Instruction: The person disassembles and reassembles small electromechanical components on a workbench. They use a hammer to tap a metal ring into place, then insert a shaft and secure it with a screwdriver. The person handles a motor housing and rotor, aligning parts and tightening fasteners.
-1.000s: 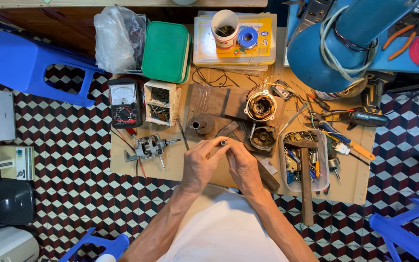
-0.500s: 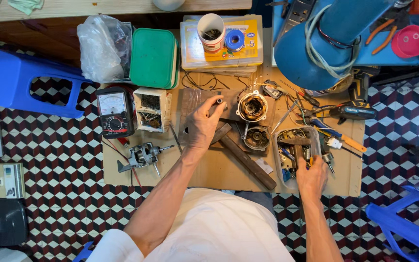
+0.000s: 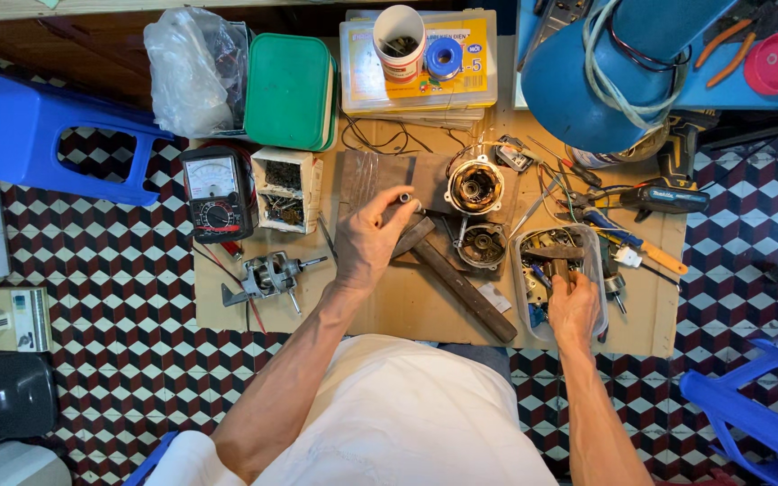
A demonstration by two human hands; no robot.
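My left hand (image 3: pixel 369 241) pinches a small metal tube (image 3: pixel 404 198) between thumb and fingers, held above a dark flat block (image 3: pixel 380 173) on the brown work board (image 3: pixel 407 301). A long rusty metal bar (image 3: pixel 461 286) lies just to its right. My right hand (image 3: pixel 574 308) is closed around the wooden handle of a hammer (image 3: pixel 556 256), which rests across a clear plastic tray (image 3: pixel 522 297) of small tools. Between the hands sit a motor stator (image 3: pixel 474 187) and a round motor housing (image 3: pixel 482 244).
A rotor with shaft (image 3: pixel 267 274), an analogue multimeter (image 3: pixel 215 193) and a box of screws (image 3: pixel 285 189) lie left. Behind are a green box (image 3: pixel 290 90), plastic bag (image 3: pixel 193 67), white cup (image 3: pixel 400 40) and large blue housing (image 3: pixel 623 72). Screwdrivers and a cordless drill (image 3: pixel 677 184) are at right; blue stools (image 3: pixel 38 135) flank the board.
My hands were together at the board's front. The left has gone up to the dark block with the small tube; the right has gone to the tray and taken the hammer handle.
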